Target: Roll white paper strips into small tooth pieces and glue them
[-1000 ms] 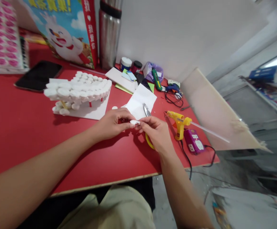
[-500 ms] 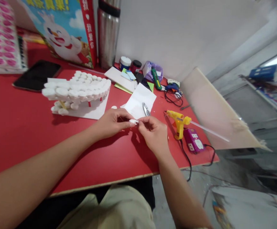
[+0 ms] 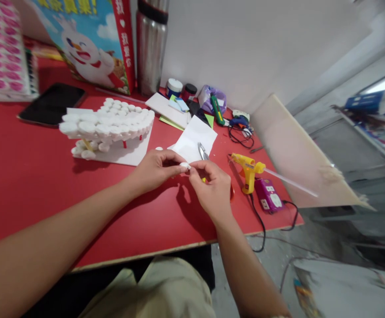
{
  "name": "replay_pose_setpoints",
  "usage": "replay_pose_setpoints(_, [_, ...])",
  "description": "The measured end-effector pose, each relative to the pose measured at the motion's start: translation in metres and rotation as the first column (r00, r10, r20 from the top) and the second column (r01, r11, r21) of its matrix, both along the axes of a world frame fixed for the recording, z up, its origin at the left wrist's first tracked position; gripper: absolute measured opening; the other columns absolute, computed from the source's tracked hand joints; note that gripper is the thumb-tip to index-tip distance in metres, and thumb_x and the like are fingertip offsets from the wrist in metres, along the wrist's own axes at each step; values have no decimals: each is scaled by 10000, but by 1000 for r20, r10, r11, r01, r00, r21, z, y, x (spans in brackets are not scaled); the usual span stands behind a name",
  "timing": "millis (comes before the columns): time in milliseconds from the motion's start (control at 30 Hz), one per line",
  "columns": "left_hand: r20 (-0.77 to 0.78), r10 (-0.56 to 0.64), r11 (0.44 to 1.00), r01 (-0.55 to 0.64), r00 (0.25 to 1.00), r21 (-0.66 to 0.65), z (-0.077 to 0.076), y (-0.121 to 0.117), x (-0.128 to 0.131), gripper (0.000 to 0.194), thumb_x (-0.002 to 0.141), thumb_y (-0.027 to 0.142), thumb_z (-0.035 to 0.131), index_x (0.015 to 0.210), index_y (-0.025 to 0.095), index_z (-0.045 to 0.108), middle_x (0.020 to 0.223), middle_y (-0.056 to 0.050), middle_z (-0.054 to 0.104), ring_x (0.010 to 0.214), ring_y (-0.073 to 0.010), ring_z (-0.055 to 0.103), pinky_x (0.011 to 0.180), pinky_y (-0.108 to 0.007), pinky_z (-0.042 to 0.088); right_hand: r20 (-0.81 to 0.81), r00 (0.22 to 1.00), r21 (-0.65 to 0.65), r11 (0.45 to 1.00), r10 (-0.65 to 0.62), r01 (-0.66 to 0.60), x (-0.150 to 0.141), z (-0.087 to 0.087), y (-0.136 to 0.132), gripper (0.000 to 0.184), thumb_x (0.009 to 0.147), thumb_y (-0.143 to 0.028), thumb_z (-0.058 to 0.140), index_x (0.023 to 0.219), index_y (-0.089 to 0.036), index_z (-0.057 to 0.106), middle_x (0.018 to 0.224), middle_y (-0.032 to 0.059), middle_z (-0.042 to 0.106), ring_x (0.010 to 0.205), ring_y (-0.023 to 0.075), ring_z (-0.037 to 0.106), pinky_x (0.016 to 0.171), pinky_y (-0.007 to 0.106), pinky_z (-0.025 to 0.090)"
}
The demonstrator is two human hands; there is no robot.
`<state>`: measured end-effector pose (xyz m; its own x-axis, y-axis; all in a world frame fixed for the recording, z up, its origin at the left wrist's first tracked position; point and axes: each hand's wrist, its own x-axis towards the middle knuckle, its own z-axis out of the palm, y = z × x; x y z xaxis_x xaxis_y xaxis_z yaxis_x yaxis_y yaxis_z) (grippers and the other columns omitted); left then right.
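Note:
My left hand (image 3: 157, 170) pinches a small white oval piece (image 3: 185, 165) between thumb and forefinger, above the red table. Close against it, my right hand (image 3: 210, 181) has thumb and fingertips closed on the other end of the same piece. What the piece is made of I cannot make out. To the left stands a model (image 3: 108, 126) built from rows of similar white ovals, with small red posts, on a white board (image 3: 126, 155). Just beyond my left hand lies another white oval (image 3: 159, 149). A pair of scissors or pliers (image 3: 202, 151), partly hidden, rests on white paper (image 3: 192, 134).
At right, a yellow glue gun (image 3: 248, 170) with a clear stick stands beside a purple power socket (image 3: 269, 195), their cords over the table edge. Behind are a green utility knife (image 3: 217, 109), small jars (image 3: 174, 87), a steel bottle (image 3: 151, 48) and a phone (image 3: 53, 104).
Both hands have shifted slightly, the right one a little leftward, with the white piece still between them. A bit of yellow and a red-orange round edge now show beside my right hand.

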<state>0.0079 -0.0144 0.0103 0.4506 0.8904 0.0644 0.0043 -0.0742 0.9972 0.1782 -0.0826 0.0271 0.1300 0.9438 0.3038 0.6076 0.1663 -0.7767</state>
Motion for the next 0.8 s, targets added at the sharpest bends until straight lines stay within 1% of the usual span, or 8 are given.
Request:
replay_pose_setpoints(133, [75,-22,996,29,997,-84,-2,0,-1,289,729,370,901,884,143,813,852,-78,796,809,-213,717,773,-327,562,-152,987,-74,995,50,-61,2,3,0,142,953,-295,620,968,-226,743,936,50,799,855,207,750,765,324,576])
replay_pose_setpoints(233, [103,-31,998,37,994,-54,-5,1,-2,284,741,349,889,946,160,836,908,-84,795,816,-212,713,744,-327,563,-232,970,-113,989,71,-100,4,5,2,176,967,-300,589,962,-229,750,961,50,791,853,206,741,767,331,582])
replay_pose_setpoints(300, [107,-35,999,39,994,-33,-7,2,-2,256,754,329,875,955,172,849,950,-91,793,838,-214,715,749,-329,565,-301,951,-136,984,72,-117,6,4,3,204,971,-326,582,937,-231,760,928,45,781,824,200,726,750,328,583])
replay_pose_setpoints(367, [108,-54,997,60,993,-55,-7,2,-3,234,771,326,862,946,172,850,955,-95,791,835,-213,717,745,-331,570,-397,915,-149,979,70,-140,8,1,5,247,975,-373,580,912,-230,771,880,46,764,802,197,707,716,317,581])
replay_pose_setpoints(500, [110,-92,985,107,990,-136,-9,3,-4,260,785,374,862,926,156,837,805,-73,757,690,-179,671,651,-313,550,-603,797,-193,962,39,-193,11,-6,10,347,966,-463,564,857,-206,770,830,62,726,713,177,648,614,295,549])
replay_pose_setpoints(633, [151,-109,967,140,982,-211,-9,5,-5,250,779,377,880,889,160,822,708,-33,714,602,-130,601,594,-267,498,-721,693,-234,936,14,-262,10,-5,13,416,932,-563,601,832,-194,766,772,55,692,596,144,553,531,288,496])
replay_pose_setpoints(733, [201,-87,956,139,976,-258,-9,5,-5,251,760,383,901,837,164,804,648,-7,675,570,-101,552,569,-234,453,-755,654,-208,932,40,-297,9,-4,13,436,914,-609,633,866,-200,778,750,36,669,572,136,524,507,283,479])
replay_pose_setpoints(800, [237,-74,947,142,969,-289,-10,6,-5,266,757,399,906,816,165,795,627,-1,657,564,-95,537,562,-225,433,-746,664,-195,939,45,-283,7,-4,12,462,922,-633,619,893,-204,787,748,29,661,561,130,506,498,280,466])
